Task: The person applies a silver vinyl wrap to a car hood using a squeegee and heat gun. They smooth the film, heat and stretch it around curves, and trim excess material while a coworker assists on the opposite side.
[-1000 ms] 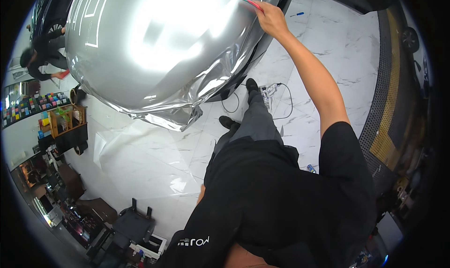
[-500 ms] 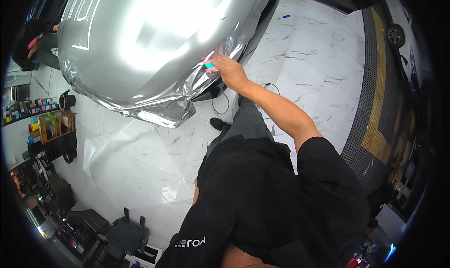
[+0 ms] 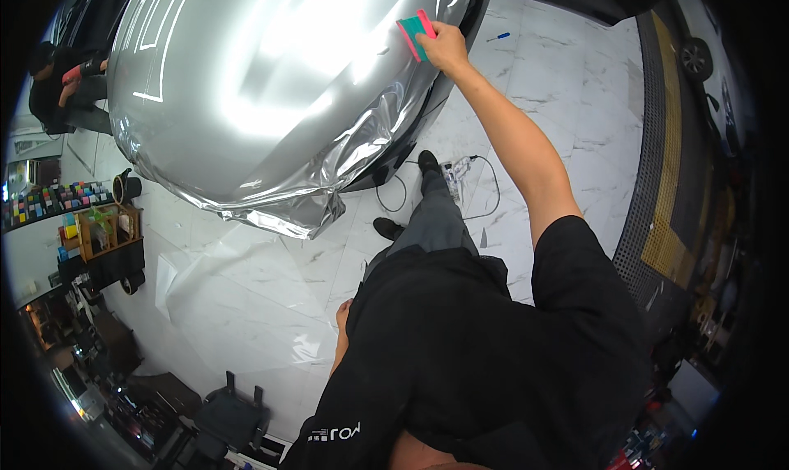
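My right hand (image 3: 448, 48) grips a pink and green squeegee (image 3: 416, 38) at the right side of a car's hood. Glossy silver film (image 3: 246, 84) covers the hood. Along the front and near right corner the film's loose edge (image 3: 304, 215) hangs in crumpled folds. Beside my body hangs my left hand (image 3: 343, 311), partly hidden by the black shirt, and its fingers are too small to make out.
Clear film (image 3: 246, 297) lies on the white marbled floor. A cable (image 3: 493, 182) loops near my feet, and a blue-handled tool (image 3: 499, 36) lies farther off. Another person (image 3: 62, 92) crouches at the car's left. A black chair (image 3: 226, 417) stands lower left.
My right hand has moved up and slightly right along the hood with the squeegee, away from the crumpled film. My left hand has come partly into view.
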The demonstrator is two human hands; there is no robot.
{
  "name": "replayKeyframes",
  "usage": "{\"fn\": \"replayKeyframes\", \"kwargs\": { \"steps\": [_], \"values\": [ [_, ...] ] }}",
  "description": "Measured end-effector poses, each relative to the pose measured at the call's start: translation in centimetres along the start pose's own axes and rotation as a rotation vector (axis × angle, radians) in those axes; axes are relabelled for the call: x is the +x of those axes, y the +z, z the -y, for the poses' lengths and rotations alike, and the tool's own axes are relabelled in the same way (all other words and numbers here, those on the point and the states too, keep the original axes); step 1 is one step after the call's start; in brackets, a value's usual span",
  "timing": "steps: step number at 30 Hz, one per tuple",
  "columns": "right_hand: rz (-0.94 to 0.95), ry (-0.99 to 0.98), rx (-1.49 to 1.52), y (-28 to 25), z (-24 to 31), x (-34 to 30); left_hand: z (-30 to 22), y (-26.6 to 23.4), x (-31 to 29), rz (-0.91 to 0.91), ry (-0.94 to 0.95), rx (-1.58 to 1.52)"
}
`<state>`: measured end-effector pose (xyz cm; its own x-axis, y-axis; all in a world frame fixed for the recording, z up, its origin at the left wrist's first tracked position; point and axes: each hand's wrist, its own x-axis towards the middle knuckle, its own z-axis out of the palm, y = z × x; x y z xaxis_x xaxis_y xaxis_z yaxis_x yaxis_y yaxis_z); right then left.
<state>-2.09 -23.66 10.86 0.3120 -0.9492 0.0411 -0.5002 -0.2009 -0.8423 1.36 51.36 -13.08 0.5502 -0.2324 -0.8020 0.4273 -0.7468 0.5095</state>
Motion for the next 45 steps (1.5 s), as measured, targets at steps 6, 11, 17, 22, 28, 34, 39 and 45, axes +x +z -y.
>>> {"fn": "replayKeyframes", "kwargs": {
  "steps": [6, 11, 17, 22, 28, 34, 39, 45],
  "values": [
    [-0.220, -0.492, -0.256, 2.8, -0.5, 0.9, -1.1, 0.8, 0.2, 0.061, 0.015, -0.060],
    [-0.132, -0.662, -0.301, 9.3, 0.9, -5.9, -3.5, 3.6, 0.7, 0.013, -0.022, -0.037],
    [0.147, -0.932, -0.213, 6.2, 1.2, -7.2, -7.8, 5.0, 1.0, -0.002, -0.021, 0.107],
    [0.111, -0.958, -0.369, 2.3, 0.4, 3.2, -10.2, 7.6, 1.7, 0.028, -0.036, -0.005],
    [0.248, -1.024, -0.339, 3.2, -2.3, -0.4, -14.2, 10.0, 1.7, 0.118, 0.137, 0.084],
    [0.366, -1.161, -0.362, -0.4, -0.6, 1.9, -26.1, 15.3, 1.9, 0.340, 0.245, -0.101],
    [0.373, -1.189, -0.392, 2.4, 1.5, 5.8, -37.5, 22.4, 0.7, 0.537, 0.212, -0.248],
    [0.465, -1.288, -0.415, -1.1, -4.6, 0.9, -44.1, 28.5, 0.2, 0.589, 0.125, -0.916]
  ]
}}
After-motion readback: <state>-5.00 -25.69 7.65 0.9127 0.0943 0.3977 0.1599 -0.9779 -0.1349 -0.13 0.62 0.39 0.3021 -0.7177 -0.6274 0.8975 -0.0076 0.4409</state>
